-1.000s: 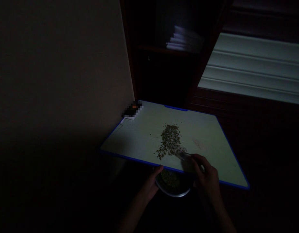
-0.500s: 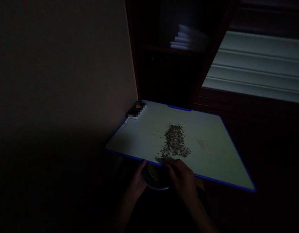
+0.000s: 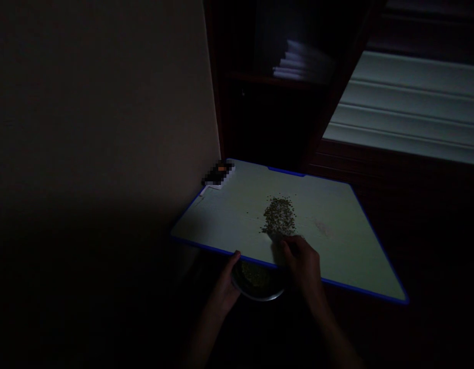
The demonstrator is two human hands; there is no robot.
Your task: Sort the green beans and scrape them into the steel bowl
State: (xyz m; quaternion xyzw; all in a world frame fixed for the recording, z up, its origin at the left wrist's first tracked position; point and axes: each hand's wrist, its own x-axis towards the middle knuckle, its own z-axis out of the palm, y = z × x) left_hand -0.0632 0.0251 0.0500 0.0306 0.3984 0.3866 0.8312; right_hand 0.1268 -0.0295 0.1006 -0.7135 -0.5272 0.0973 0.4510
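A pale board (image 3: 225, 220) with a blue rim lies before me, a heap of small dark green beans or seeds (image 3: 280, 215) spread over its middle. My right hand (image 3: 303, 256) pinches what looks like a spoon (image 3: 274, 237), its tip on the board at the heap's near edge. Below the board's front edge, my left hand (image 3: 226, 287) grips a metal bowl (image 3: 265, 298) by its left side, thumb up by the blue rim. Similar greenish grains (image 3: 255, 274) lie in the bowl. Dim light hides finer detail.
A blurred-out device (image 3: 218, 173) in a white frame sits at the board's far left corner, against a wall (image 3: 144, 128). Fine pale crumbs (image 3: 322, 226) lie right of the heap. Behind are a dark shelf with white stacked sheets (image 3: 302, 64) and pale slats (image 3: 409, 105).
My right hand has moved the utensil from the board's front edge up to the heap. The heap's near end has shrunk or is now covered by the hand. My left hand still holds the bowl.
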